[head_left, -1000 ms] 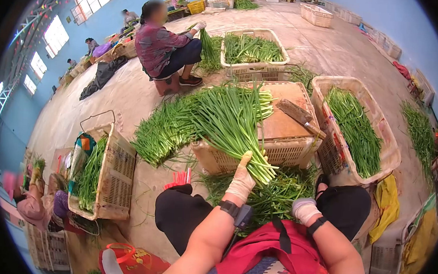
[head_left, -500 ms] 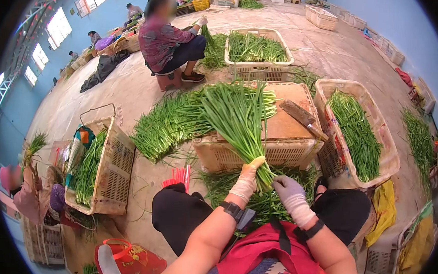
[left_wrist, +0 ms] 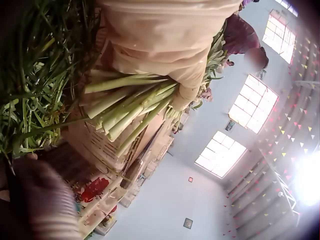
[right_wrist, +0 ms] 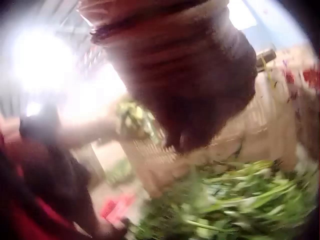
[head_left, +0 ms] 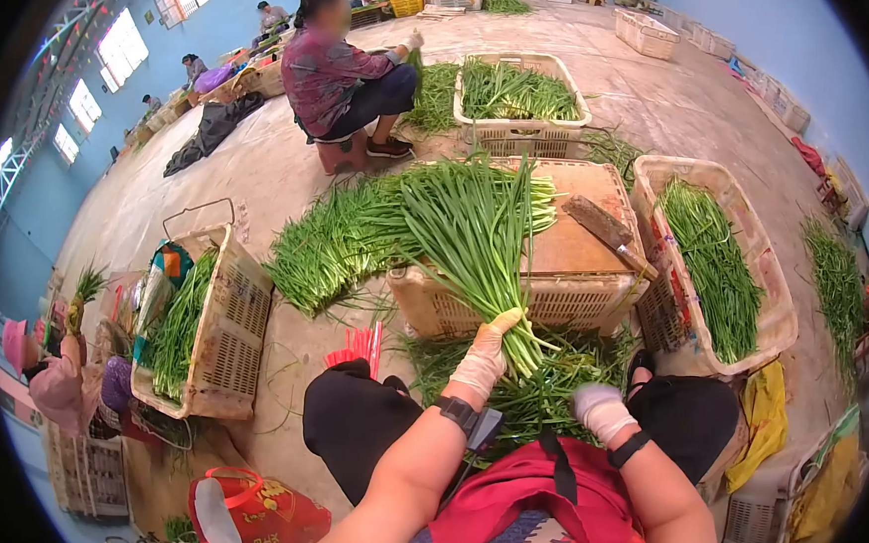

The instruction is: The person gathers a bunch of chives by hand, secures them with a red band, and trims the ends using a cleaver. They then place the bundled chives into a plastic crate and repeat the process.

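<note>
My gloved left hand (head_left: 486, 352) grips a bunch of chives (head_left: 471, 244) around its lower stalks. The green leaves fan out over the crate, and the pale cut ends (left_wrist: 125, 107) stick out of the fist in the left wrist view. My right hand (head_left: 602, 411), gloved too and blurred, is beside my right knee, apart from the bunch. It hangs over a heap of loose leaves (right_wrist: 235, 200). In the right wrist view it is dark and smeared, its fingertips pointing down; I cannot tell whether it holds a leaf.
Before me an upturned crate (head_left: 512, 306) bears a board (head_left: 596, 237) with a wooden-handled knife (head_left: 606, 232). More chives (head_left: 337, 241) are piled at its left. Filled crates stand right (head_left: 780, 313), left (head_left: 237, 334) and behind (head_left: 522, 138). Red strips (head_left: 355, 351) lie by my left knee. A person (head_left: 337, 76) sits ahead.
My right hand came up to the stalk ends of the bunch, then moved back down to the right. The left hand has kept its hold, with the bunch turned slightly more upright.
</note>
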Motion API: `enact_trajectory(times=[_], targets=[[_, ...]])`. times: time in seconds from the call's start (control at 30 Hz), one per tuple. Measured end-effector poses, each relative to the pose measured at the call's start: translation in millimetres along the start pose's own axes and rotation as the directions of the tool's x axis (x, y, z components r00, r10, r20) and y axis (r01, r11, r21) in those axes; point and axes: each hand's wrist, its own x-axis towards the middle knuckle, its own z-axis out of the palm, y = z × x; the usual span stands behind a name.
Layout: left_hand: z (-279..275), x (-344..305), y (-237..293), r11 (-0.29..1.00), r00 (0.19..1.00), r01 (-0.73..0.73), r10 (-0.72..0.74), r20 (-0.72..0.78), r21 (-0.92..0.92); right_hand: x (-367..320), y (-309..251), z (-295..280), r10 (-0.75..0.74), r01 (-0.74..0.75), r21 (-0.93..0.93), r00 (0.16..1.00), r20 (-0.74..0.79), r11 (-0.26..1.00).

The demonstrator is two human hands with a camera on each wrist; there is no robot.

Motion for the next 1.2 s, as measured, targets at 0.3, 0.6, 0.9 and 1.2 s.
enact_trajectory(times=[0.3,0.6,0.9,1.2], targets=[[14,4,-14,0.959,0.958,-0.118,0.178,-0.225,0.259,-56,-64,-86,-0.083,0.378,0.305,0.735,-0.673,0.874],[25,-2,-11,0.951,0.935,-0.133,0.214,-0.283,0.281,-21,-59,-47,-0.243,0.465,0.235,0.754,-0.61,0.854],[23,-3,-9,0.954,0.97,-0.135,0.182,-0.16,0.267,-40,-20,-62,-0.006,0.089,0.326,0.969,-0.248,0.941],[24,-31,-22,0.998,0.969,-0.034,0.019,0.246,0.06,1,-44,-57,-0.111,0.569,0.776,0.82,-0.562,0.273]])
